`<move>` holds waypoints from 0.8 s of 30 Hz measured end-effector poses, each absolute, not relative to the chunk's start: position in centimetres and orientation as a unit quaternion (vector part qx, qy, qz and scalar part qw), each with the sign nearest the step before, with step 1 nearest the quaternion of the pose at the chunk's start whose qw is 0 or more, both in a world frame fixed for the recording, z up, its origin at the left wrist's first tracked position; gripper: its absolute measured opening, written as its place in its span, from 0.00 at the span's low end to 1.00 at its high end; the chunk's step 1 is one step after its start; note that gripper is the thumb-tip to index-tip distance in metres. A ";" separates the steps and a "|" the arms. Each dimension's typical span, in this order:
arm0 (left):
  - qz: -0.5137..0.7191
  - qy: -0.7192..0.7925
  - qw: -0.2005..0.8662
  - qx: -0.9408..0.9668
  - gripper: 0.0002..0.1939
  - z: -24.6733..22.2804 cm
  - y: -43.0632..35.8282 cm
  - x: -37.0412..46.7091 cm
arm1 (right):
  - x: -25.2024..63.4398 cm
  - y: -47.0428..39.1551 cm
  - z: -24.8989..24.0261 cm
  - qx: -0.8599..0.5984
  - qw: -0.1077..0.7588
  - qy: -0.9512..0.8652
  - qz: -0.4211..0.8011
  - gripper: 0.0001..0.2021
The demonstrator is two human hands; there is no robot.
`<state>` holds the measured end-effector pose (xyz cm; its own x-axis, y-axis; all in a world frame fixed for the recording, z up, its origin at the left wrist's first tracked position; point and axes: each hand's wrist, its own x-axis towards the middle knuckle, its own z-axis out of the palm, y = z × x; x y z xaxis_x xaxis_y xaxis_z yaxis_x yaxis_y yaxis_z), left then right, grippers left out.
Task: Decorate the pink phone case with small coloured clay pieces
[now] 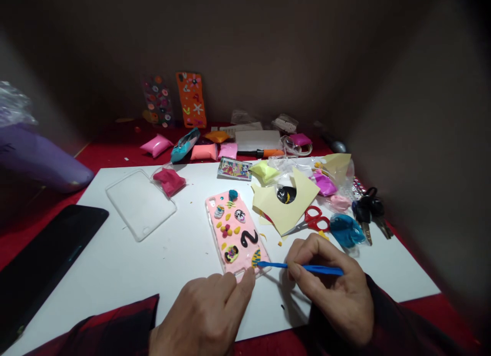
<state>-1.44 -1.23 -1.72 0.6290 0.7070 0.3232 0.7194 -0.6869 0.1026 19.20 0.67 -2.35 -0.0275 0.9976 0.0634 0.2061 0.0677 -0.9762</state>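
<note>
A pink phone case (pixel 235 233) decorated with small clay shapes lies on the white board (pixel 141 266). My right hand (pixel 330 284) pinches a blue modelling tool (pixel 314 268), whose tip touches a yellow and blue striped piece (pixel 256 258) at the case's lower right corner. My left hand (pixel 209 312) rests at the lower edge of the case, its index fingertip against the edge beside the striped piece. The other left fingers are curled under and partly hidden, so what they hold, if anything, does not show.
Red scissors (pixel 312 220), yellow paper (pixel 286 205), keys (pixel 370 210) and clay packets lie right of the case. A clear case (pixel 140 205) and a black phone (pixel 49 259) are at left. Behind stand an orange decorated case (pixel 192 100) and more packets.
</note>
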 end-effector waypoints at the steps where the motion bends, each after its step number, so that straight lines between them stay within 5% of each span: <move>1: -0.172 -0.393 0.018 -0.903 0.19 -1.7 -1.2 -1.4 | 19.2 0.7 -2.3 -0.528 0.455 -0.570 0.435 0.09; 24: -0.168 -0.387 0.003 -0.907 0.19 -2.0 -0.9 -1.4 | 18.9 0.4 -2.2 -0.529 0.452 -0.571 0.435 0.09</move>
